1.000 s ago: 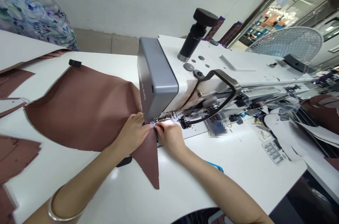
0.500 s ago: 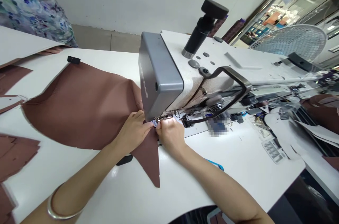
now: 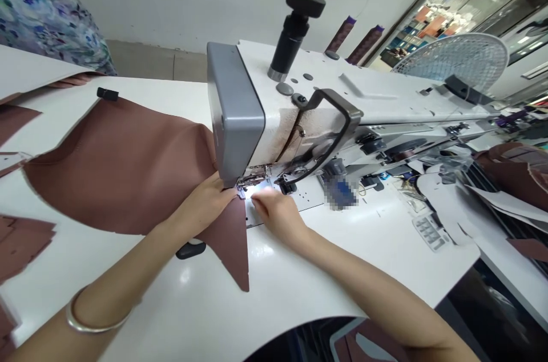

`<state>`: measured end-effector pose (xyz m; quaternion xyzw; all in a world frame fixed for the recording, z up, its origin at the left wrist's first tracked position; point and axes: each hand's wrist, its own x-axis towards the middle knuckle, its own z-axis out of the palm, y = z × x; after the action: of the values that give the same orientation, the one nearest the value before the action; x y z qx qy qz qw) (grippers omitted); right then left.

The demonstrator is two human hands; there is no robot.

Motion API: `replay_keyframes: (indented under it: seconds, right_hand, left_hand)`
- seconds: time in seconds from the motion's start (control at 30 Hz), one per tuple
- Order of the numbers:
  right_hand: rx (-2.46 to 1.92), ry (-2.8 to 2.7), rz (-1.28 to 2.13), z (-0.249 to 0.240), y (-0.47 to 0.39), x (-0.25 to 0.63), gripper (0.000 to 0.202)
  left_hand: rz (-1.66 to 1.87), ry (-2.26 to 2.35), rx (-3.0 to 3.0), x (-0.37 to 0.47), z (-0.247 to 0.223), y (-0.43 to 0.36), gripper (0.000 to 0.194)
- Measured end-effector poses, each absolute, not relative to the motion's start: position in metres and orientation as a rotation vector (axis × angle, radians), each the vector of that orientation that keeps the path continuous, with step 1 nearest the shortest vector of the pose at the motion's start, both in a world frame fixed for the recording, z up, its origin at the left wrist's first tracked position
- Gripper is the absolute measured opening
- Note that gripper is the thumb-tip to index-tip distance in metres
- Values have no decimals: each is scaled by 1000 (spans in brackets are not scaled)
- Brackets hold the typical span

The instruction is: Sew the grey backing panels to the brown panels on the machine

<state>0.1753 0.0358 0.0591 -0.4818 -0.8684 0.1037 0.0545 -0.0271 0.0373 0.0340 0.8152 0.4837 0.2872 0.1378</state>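
A large brown leather piece point(image 3: 137, 162) lies under the head of a sewing machine point(image 3: 240, 116), its pointed end hanging toward me. My left hand point(image 3: 208, 202) grips the leather beside the presser foot point(image 3: 252, 179), its fingertips partly hidden by the machine head. Just right of the foot, over the lit needle plate point(image 3: 306, 199), is my right hand point(image 3: 278, 210). Its fingers are curled into a pinch, a little apart from the leather edge; whatever they hold is too small to make out. A black clip point(image 3: 107, 93) sits on the leather's far corner.
More cut brown pieces point(image 3: 25, 245) lie at the left. Two thread spools point(image 3: 363, 45) stand behind the machine, near a fan point(image 3: 462, 62). Scraps and tools crowd the right of the white table point(image 3: 180, 305). A person in floral clothing point(image 3: 51, 13) stands at far left.
My right hand has moved slightly right, away from the left hand and the leather edge. My left hand stays on the leather. The camera view has shifted a little.
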Motion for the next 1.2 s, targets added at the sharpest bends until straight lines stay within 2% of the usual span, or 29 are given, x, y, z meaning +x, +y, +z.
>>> replay_keyframes:
  seconds: [0.07,0.13,0.43,0.7,0.97,1.07,1.2]
  right_hand:
    - [-1564,-2485,533,59,49,165,20]
    - [-1619,-2420,613,60,56,156,17]
    - [-1802,-2579,152,56,49,131,22]
    - [-1879,-2577,23,53,55,135,30]
    - [-2009,-2455,-80,54,58,179,25]
    - [-1826,-2594,-139,55,39,188,29]
    - [-932,-2921,-233,58,16,187,33]
  left_hand:
    - [791,1407,2337,-27,30,36,31]
    - [764,1438,2335,-26,27,34,32]
    - [666,1418,2556,-26,25,36,30]
    - [682,1386,2616,-26,26,36,29]
    - [714,1356,2485,-29,20,37,34]
    - [699,1424,2426,-29,19,37,32]
    - [711,1450,2468,-28,20,35,34]
